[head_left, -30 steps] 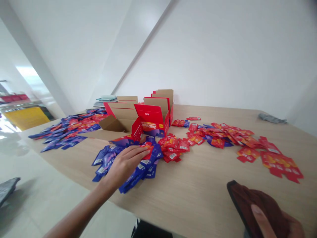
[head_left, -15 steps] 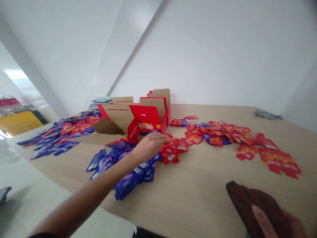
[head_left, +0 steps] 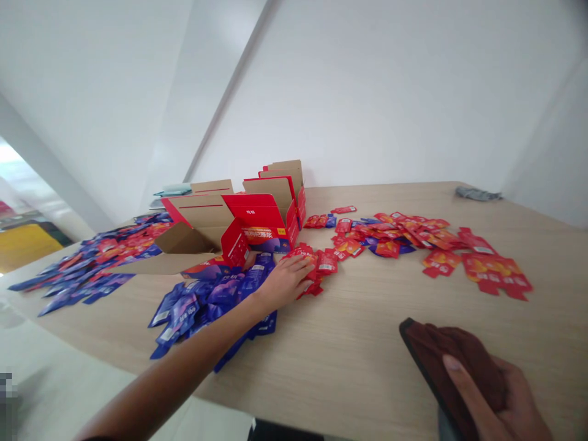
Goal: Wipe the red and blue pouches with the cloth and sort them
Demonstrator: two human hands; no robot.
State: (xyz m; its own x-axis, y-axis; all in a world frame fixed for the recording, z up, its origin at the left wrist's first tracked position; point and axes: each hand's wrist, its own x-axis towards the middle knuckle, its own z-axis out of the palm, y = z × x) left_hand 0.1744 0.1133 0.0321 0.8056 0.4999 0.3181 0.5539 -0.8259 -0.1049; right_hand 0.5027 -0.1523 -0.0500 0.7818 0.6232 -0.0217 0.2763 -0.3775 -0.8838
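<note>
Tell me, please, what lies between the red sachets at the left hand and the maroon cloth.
In the head view, only bare tabletop separates the red sachets from the maroon cloth.

Boxes stand on the table, a packet pile to their left, a heap just in front, loose packets off right; left hand on a bunch between, cloth back right!
</note>
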